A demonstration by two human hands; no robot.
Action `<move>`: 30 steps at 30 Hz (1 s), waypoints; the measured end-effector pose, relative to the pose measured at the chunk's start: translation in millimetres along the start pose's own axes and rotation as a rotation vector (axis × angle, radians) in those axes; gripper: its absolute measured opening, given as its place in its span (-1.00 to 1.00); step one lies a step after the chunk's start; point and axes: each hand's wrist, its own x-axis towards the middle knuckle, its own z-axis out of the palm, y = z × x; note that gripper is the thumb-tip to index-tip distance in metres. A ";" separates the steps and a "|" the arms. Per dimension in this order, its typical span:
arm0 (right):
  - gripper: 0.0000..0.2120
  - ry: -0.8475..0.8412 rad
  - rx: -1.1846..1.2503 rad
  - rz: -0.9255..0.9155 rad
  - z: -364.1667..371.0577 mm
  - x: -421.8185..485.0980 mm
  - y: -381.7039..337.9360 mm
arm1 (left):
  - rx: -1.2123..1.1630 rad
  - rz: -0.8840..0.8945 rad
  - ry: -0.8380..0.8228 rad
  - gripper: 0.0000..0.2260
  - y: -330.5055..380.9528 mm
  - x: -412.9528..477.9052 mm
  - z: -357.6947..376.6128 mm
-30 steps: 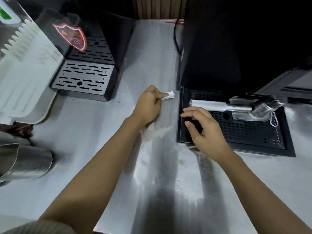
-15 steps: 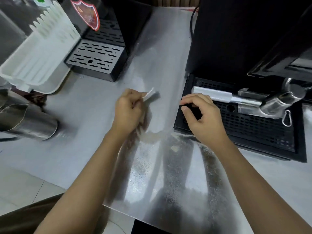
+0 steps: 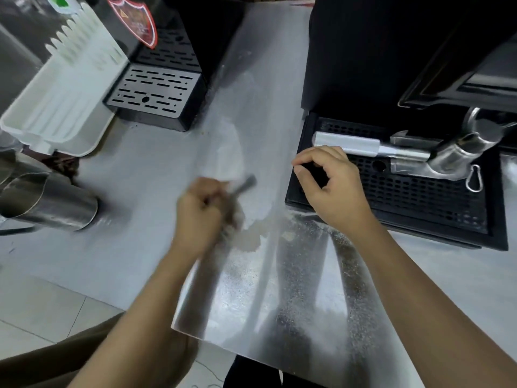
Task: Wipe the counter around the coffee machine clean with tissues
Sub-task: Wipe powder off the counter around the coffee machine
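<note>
The tissue (image 3: 246, 184) shows only as a thin grey-white strip poking out of my left hand (image 3: 205, 217) toward 1 o'clock. It is blurred, so I can't make out folds or dirt on it. The left fingers are curled into a fist around it, low over the worktop (image 3: 156, 169) near the middle of the view.

The worktop is brushed steel, dull grey. A pale, ragged-edged smear (image 3: 251, 236) lies just at 3 o'clock of the fist, and fine dark specks (image 3: 293, 275) are scattered over the shinier sheet at 5 o'clock.

My right hand (image 3: 333, 189) sits at 3 o'clock on the left rim of the drip tray (image 3: 419, 203), a black grid of small holes. Its fingers are bent, thumb near the forefinger; I cannot tell whether they grip the rim or hold nothing.

The black coffee machine (image 3: 377, 51) rises at 1 o'clock and closes off that side. A silver tube handle (image 3: 347, 144) lies across the tray, touching the right knuckles, with a steel pot (image 3: 453, 156) and a snap hook (image 3: 474, 177) beside it.

At 11 o'clock stands a second machine with a slotted steel grate (image 3: 156, 88) and a red shield sticker (image 3: 134, 21). A white ribbed plastic tray (image 3: 56, 107) is at 10 o'clock, a steel jug (image 3: 56, 205) at 9.
</note>
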 end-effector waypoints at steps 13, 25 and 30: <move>-0.92 0.031 -0.007 -0.008 -0.2 -0.9 -1.3 | 0.221 0.183 -0.069 -0.61 -26.4 -59.4 4.0; -0.91 0.019 -0.009 -0.006 0.1 -1.1 -1.0 | 0.322 0.081 0.118 -0.66 -36.0 -26.5 -8.3; -0.92 0.017 -0.004 -0.001 -0.4 -1.0 -1.1 | 0.174 0.126 -0.096 -0.69 -14.2 -94.4 13.2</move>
